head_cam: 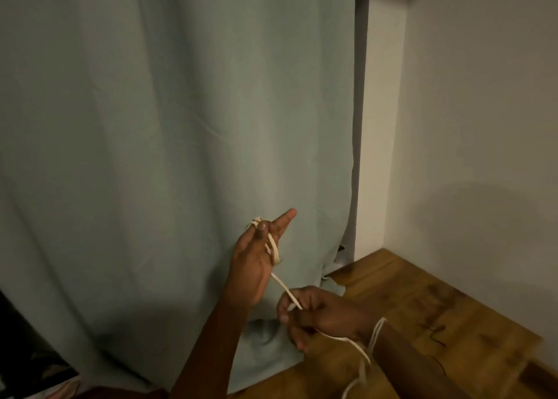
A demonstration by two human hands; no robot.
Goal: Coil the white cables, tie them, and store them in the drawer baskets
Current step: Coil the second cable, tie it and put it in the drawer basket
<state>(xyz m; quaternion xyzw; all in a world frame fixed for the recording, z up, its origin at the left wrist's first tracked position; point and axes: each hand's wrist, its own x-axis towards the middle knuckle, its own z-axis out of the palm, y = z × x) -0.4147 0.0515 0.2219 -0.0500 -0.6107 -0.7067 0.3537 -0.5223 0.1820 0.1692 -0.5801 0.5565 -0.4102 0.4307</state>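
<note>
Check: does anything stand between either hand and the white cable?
Nothing visible does. The white cable is looped round fingers of the left hand, and the right hand pinches its strand. No drawer baskets are in view.

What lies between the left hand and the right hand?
Head view: one straight stretch of white cable runs from the left hand down to the right hand; nothing else.

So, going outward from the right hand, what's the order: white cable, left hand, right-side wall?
1. White cable: gripped in the right hand itself.
2. Left hand: just above, to its left.
3. Wall: beyond the wooden table, far right.
</note>
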